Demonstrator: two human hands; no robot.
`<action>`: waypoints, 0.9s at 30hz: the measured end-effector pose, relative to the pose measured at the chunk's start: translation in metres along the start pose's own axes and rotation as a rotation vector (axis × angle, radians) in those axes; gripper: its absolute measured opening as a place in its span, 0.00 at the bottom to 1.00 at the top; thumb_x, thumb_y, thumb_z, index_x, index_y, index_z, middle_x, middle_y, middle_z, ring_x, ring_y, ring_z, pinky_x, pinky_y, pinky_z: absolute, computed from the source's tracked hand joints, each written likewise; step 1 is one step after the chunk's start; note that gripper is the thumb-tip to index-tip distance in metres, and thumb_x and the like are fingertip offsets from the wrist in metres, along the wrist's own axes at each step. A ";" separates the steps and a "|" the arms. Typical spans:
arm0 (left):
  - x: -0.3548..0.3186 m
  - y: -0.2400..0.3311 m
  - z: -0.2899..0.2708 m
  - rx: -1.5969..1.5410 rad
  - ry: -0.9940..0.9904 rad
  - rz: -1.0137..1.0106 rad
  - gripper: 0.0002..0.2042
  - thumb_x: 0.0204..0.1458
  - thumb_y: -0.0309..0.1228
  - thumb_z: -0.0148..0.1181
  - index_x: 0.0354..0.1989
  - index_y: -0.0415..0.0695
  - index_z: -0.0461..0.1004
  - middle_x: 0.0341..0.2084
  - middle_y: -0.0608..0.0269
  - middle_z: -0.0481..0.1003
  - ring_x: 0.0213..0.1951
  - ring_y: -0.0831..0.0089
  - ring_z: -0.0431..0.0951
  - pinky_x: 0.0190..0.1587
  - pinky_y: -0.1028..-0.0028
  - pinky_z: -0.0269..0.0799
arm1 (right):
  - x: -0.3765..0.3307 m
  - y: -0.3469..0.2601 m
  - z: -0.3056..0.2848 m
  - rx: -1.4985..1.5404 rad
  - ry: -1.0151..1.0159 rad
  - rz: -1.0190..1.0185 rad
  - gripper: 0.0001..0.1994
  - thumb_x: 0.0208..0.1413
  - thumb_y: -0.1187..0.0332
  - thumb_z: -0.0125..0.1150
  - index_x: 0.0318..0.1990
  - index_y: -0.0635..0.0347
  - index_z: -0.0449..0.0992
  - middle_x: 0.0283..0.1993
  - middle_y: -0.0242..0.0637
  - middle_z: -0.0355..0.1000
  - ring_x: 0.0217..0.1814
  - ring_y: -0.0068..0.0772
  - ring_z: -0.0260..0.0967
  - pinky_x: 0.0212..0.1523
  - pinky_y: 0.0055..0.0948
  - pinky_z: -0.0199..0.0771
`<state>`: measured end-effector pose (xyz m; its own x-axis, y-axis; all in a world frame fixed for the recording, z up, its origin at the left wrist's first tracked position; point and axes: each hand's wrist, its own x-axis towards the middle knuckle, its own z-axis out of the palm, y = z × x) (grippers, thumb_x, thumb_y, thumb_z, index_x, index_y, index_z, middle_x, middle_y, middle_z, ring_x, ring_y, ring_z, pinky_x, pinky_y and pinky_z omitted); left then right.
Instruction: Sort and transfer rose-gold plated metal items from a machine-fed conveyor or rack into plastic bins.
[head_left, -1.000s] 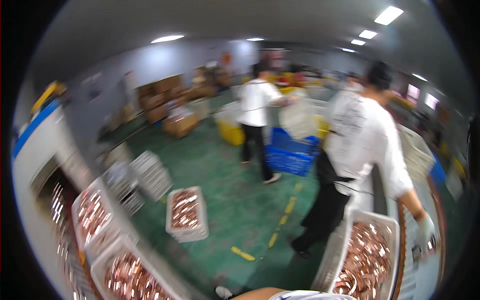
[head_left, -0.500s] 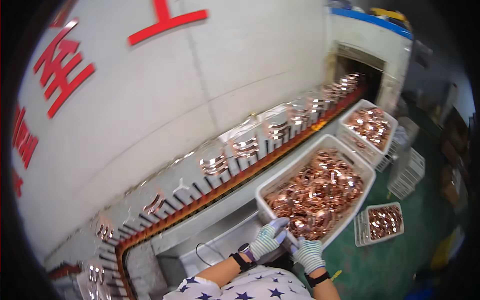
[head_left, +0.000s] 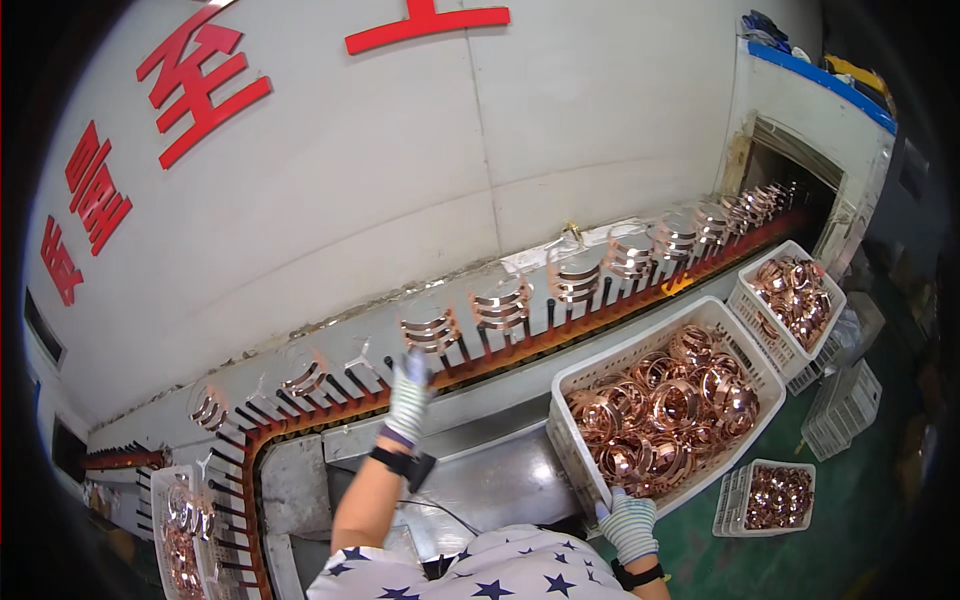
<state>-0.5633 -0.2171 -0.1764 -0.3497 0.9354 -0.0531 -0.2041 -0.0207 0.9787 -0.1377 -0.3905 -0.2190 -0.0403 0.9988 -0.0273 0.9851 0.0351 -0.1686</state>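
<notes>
The head view puts me close enough to see the left hand (head_left: 409, 395), in a striped knitted glove, raised to the orange-brown conveyor rail (head_left: 545, 345), its fingertips overlapping a hanging set of copper-coloured bands (head_left: 432, 332). The glove is blurred, so I can't tell whether that grip is apart, together or touching the metal. The right hand, in a matching glove (head_left: 629, 528), is another matter: its grip looks clamped on the near corner of the big white perforated crate (head_left: 745, 350), thumb at the rim. In that crate lies a loose, shiny heap of copper-coloured rings (head_left: 672, 405), with a bare metal chute (head_left: 490, 475) beside it. More bands hang in short stacks along the rail, and one pale forked holder (head_left: 365, 358) stands bare among the black prongs. As I judge it, this is a reach for the hanging pieces, and it wants a light touch: cup the whole stack from below, ease it off its holder without dragging sideways, and keep the black wristband (head_left: 403, 462) away from the prongs. Pieces this polished could scratch, so I would lay them on the heap rather than toss them, with the right hand steadying the crate.
</notes>
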 end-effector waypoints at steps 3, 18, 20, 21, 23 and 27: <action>0.037 0.042 0.000 -0.175 -0.043 -0.242 0.53 0.47 0.78 0.49 0.70 0.44 0.57 0.60 0.51 0.71 0.63 0.50 0.68 0.57 0.31 0.57 | 0.001 0.012 -0.002 0.012 0.053 -0.012 0.18 0.57 0.50 0.59 0.40 0.58 0.76 0.26 0.46 0.78 0.30 0.51 0.77 0.40 0.49 0.69; -0.044 0.173 0.157 0.137 -0.137 0.576 0.27 0.58 0.21 0.55 0.68 0.39 0.62 0.39 0.63 0.76 0.34 0.76 0.76 0.39 0.76 0.76 | 0.011 0.057 -0.049 0.049 0.002 -0.012 0.18 0.57 0.50 0.57 0.42 0.56 0.76 0.27 0.42 0.79 0.32 0.44 0.78 0.43 0.46 0.68; -0.027 0.177 0.186 0.012 -0.224 0.443 0.27 0.58 0.22 0.56 0.67 0.39 0.63 0.38 0.62 0.76 0.34 0.76 0.76 0.40 0.76 0.76 | 0.012 0.063 -0.056 0.059 -0.015 -0.004 0.18 0.57 0.50 0.58 0.41 0.56 0.76 0.27 0.42 0.79 0.32 0.45 0.79 0.43 0.46 0.68; 0.005 0.161 0.192 -0.034 -0.166 0.422 0.24 0.58 0.22 0.56 0.65 0.39 0.65 0.41 0.62 0.76 0.37 0.75 0.76 0.41 0.75 0.76 | 0.012 0.063 -0.057 0.070 -0.029 -0.004 0.18 0.57 0.50 0.58 0.41 0.56 0.76 0.26 0.42 0.79 0.32 0.45 0.79 0.43 0.46 0.69; 0.070 0.127 0.191 -0.084 -0.120 0.402 0.22 0.58 0.22 0.56 0.62 0.39 0.67 0.43 0.62 0.75 0.40 0.74 0.76 0.42 0.73 0.76 | 0.013 0.062 -0.066 0.078 -0.027 0.007 0.19 0.57 0.49 0.58 0.41 0.56 0.76 0.25 0.42 0.79 0.33 0.46 0.79 0.44 0.46 0.69; 0.142 0.071 0.173 -0.067 -0.001 -0.010 0.20 0.59 0.33 0.57 0.59 0.42 0.68 0.40 0.51 0.78 0.37 0.58 0.81 0.41 0.52 0.80 | 0.012 0.070 -0.084 0.070 -0.063 -0.055 0.19 0.58 0.48 0.56 0.41 0.55 0.76 0.32 0.44 0.80 0.36 0.45 0.79 0.43 0.47 0.70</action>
<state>-0.4689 -0.0245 -0.0799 -0.3461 0.9361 -0.0626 -0.2688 -0.0350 0.9626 -0.0550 -0.3728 -0.1485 -0.1069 0.9913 -0.0773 0.9670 0.0855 -0.2401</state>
